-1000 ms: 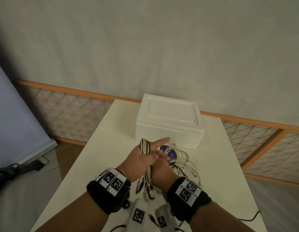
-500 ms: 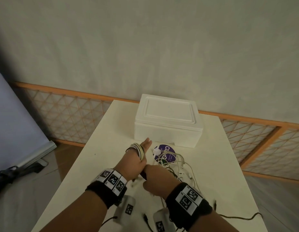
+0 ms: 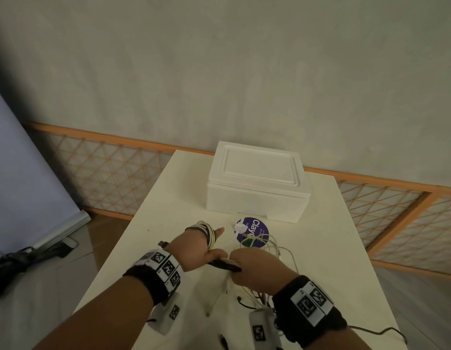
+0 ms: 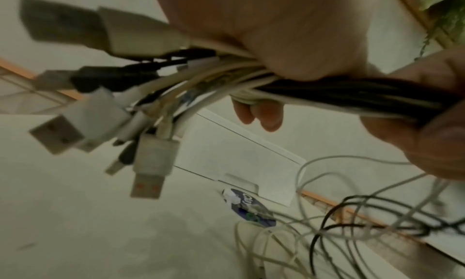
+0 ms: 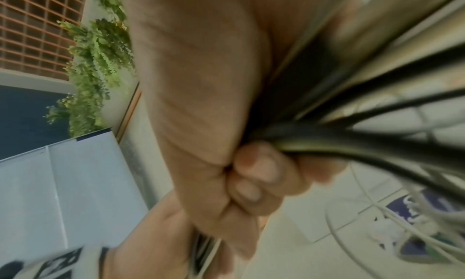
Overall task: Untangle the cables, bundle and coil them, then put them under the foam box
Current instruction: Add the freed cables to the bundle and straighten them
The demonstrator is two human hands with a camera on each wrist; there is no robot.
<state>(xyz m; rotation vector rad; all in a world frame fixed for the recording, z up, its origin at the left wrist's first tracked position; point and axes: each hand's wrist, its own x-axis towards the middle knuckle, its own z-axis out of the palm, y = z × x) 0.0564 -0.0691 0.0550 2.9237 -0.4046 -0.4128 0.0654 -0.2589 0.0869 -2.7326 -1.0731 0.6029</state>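
A bundle of white and black cables (image 3: 223, 263) runs level between my two hands over the table. My left hand (image 3: 206, 246) grips one end, with loops of cable (image 3: 206, 229) wound round it. In the left wrist view several USB plugs (image 4: 148, 144) fan out from that fist. My right hand (image 3: 247, 267) is closed round the bundle (image 5: 352, 128) a little to the right. Loose cable tails (image 3: 272, 248) trail from it over the table. The white foam box (image 3: 256, 183) sits lid-on at the far end of the table, beyond both hands.
A round purple lid (image 3: 253, 232) lies just in front of the box, under some loose cable. The cream table (image 3: 153, 223) is narrow, with its edges close on both sides. An orange lattice fence (image 3: 105, 173) runs behind it. More cable ends (image 3: 244, 299) lie near my right wrist.
The bundle was upright in both hands held close together. Now my right hand has drawn back to the right, so the bundle lies level, and my left hand has turned with loops round it.
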